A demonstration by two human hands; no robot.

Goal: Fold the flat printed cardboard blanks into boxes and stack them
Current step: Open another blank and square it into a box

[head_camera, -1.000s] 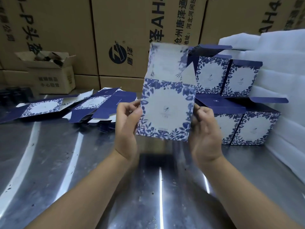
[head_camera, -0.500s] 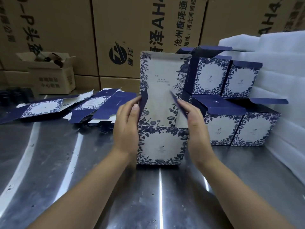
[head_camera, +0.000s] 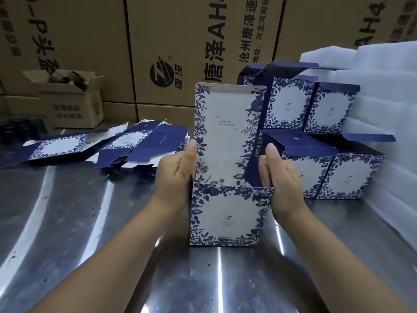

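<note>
- Box (head_camera: pixel 228 213) of blue-and-white flowered cardboard stands upright on the steel table (head_camera: pixel 67 222), in the middle, between the two hands.
- Its top is open, and the tall lid panel (head_camera: pixel 228 132) rises straight up from the back wall, with small print on its pale face.
- Left hand (head_camera: pixel 174 175) lies flat against the box's left side with the thumb pointing up along the lid panel's edge. Its fingers pass out of sight behind the cardboard, so I cannot tell whether they are curled or straight.
- Right hand (head_camera: pixel 282 179) mirrors it on the right side, thumb up, with fingers (head_camera: pixel 264 175) laid flat on a dark blue side flap (head_camera: pixel 253 170) that leans inward over the opening.
- Flat blanks (head_camera: pixel 140 145) lie in a loose, overlapping pile on the table to the left, well apart from the box.
- Finished boxes (head_camera: pixel 316 141) are stacked two high just behind and to the right, their blue lids open.
- White foam sheets (head_camera: pixel 383 86) are piled at the right edge.
- Brown shipping cartons (head_camera: pixel 180 41) form a wall at the back, with a small open carton (head_camera: pixel 70 100) in front of them on the left.
</note>
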